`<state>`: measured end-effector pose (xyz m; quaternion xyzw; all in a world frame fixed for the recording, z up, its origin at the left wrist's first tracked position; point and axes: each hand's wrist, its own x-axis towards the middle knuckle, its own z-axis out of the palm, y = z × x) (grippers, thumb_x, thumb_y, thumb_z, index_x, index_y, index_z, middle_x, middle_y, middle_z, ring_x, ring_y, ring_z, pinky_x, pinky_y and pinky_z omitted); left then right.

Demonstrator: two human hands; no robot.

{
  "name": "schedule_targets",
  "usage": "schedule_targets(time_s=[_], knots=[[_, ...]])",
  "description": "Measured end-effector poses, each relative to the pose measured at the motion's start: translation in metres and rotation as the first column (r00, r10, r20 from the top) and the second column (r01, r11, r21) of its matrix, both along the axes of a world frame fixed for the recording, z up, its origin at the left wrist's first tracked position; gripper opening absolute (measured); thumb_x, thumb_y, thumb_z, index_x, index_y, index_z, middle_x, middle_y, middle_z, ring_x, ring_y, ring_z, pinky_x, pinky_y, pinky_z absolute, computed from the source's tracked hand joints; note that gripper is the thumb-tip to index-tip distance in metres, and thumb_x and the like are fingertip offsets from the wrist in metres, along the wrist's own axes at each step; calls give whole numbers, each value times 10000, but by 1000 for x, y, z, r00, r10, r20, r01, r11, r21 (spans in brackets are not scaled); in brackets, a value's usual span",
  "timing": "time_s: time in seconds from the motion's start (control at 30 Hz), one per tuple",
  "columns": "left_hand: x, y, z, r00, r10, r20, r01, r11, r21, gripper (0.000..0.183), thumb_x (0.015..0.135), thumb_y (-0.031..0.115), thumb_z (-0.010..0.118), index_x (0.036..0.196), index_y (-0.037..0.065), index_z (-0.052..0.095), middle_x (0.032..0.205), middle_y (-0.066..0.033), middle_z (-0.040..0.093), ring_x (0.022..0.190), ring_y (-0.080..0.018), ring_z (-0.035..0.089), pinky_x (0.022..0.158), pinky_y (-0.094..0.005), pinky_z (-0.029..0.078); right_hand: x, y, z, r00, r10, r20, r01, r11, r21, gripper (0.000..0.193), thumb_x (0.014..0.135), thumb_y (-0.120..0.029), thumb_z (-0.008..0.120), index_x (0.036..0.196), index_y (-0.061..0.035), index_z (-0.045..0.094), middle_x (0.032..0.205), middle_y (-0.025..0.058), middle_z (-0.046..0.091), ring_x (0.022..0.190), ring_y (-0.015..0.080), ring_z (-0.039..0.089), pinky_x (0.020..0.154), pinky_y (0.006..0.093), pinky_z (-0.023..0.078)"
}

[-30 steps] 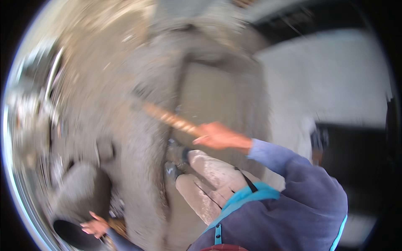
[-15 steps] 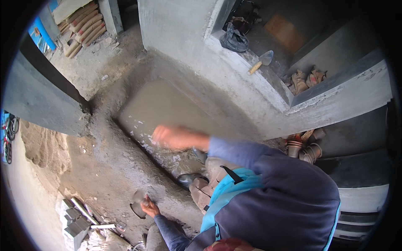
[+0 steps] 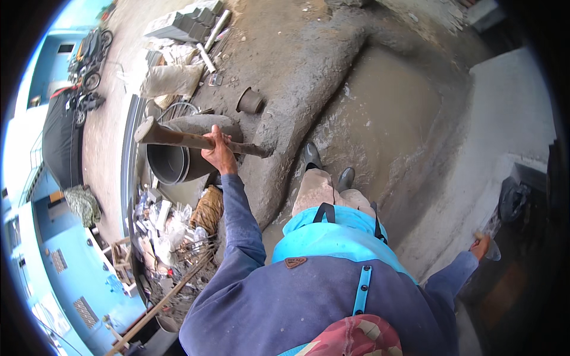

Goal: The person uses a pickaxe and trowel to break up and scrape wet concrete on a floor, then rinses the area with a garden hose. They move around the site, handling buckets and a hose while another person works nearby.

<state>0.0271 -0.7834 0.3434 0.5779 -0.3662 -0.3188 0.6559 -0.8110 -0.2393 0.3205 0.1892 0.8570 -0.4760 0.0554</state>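
My left hand [image 3: 219, 151] is closed round a thick wooden tool handle [image 3: 178, 139]. The handle slants over a large grey bucket [image 3: 185, 163], and its far end meets the muddy mortar ridge [image 3: 309, 98]; whatever head it has is hidden. At the window sill on the right, my right hand [image 3: 480, 246] is closed on a trowel [image 3: 493, 251], whose wooden grip shows above the fingers and whose blade shows beside them. A small grey bucket [image 3: 252, 101] sits by the ridge. My boots [image 3: 312, 155] stand in the wet mortar pool [image 3: 386, 101].
A black plastic bag [image 3: 513, 200] lies on the sill near my right hand. Grey blocks [image 3: 184, 24], a sack [image 3: 172, 80] and white pipes [image 3: 215, 29] lie at the far left. Rubbish [image 3: 172, 228] is heaped below the large bucket. Motorbikes [image 3: 92, 56] stand beyond.
The view has turned, bringing the yard into the left side. My right hand, blurred over the mortar before, now grips the trowel that lay on the sill. My left hand stays low beside the ridge.
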Motion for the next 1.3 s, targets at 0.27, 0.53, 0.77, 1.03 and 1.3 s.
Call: schedule_targets(time_s=[0.27,0.53,0.77,1.03,1.3], knots=[[26,101,43,942,307,-134,-328,927,-184,323,954,248,700,768,115,472,595,10,486,521,-81,474,617,-286,522,209,-163,28,814,275,-512,-353,934,-59,322,964,-152,584,1218,26,499,815,70,589,642,182,590,543,292,515],[54,148,84,782,560,-272,-600,795,-90,289,965,244,686,776,122,504,590,35,471,499,-56,441,537,-235,457,525,-325,45,-654,726,-213,-748,-576,331,505,975,-204,560,1428,-50,400,1158,251,610,977,447,641,786,516,531],[120,204,98,751,547,-370,-630,760,-157,358,965,232,684,708,125,459,577,34,452,492,-67,437,537,-236,429,698,-344,57,-819,571,60,-463,-719,518,494,985,-229,538,1399,-11,380,979,273,618,766,471,665,663,536,545],[235,266,90,804,483,-346,-558,814,-161,302,943,178,691,727,101,494,586,26,486,505,-65,454,518,-252,438,903,-339,13,-930,362,64,-300,-847,439,475,973,-238,545,1362,-4,406,881,239,670,773,488,670,666,606,525],[306,291,123,733,495,-467,-629,754,-189,329,933,138,692,699,138,461,601,46,451,500,-49,402,505,-236,419,981,-307,84,-922,367,125,-293,-870,398,433,957,-262,544,1304,-18,456,887,278,677,810,489,666,720,592,524]])
